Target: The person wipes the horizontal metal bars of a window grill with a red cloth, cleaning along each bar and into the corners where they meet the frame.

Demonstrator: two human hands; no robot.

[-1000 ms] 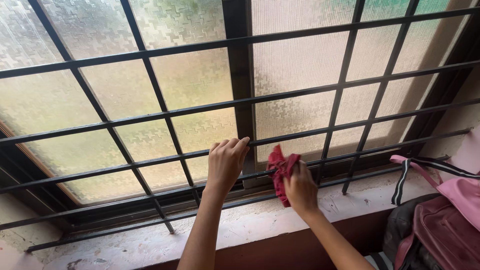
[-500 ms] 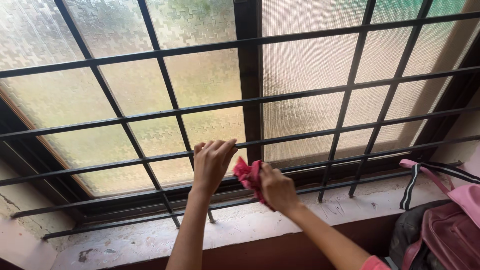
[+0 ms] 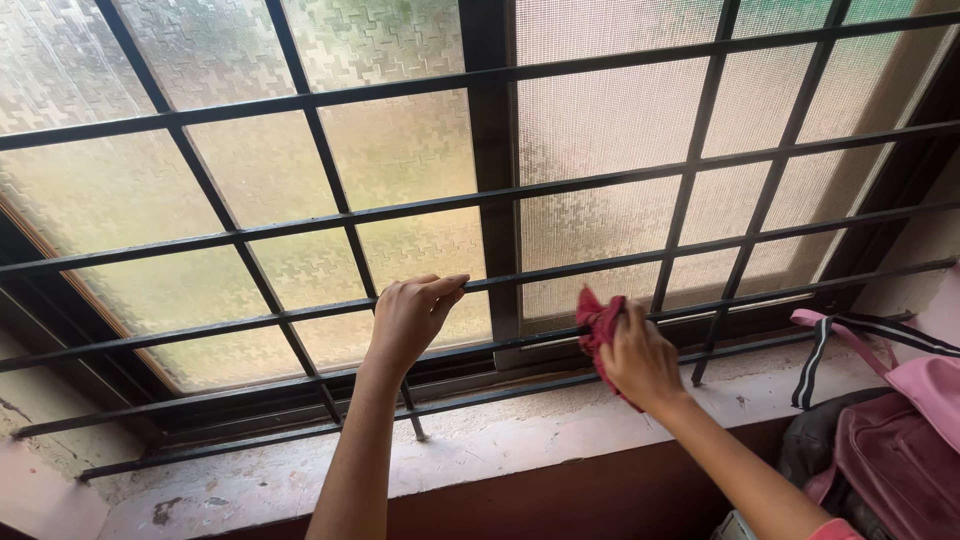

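Left hand [image 3: 412, 312] curled over horizontal bar of black window grille [image 3: 300, 215], fingers hooked on top, gripping it. Right hand [image 3: 640, 358] closed around red cloth [image 3: 600, 322], cloth pressed against lower grille bar just right of window's centre post. Frosted patterned glass [image 3: 590, 140] behind bars. Dusty pink sill [image 3: 480, 450] below. Pink and maroon bag [image 3: 900, 440] with striped strap at far right.

Daylit frosted window [image 3: 600, 130], worn pink sill [image 3: 480, 455], pink bag [image 3: 900, 440] alongside.
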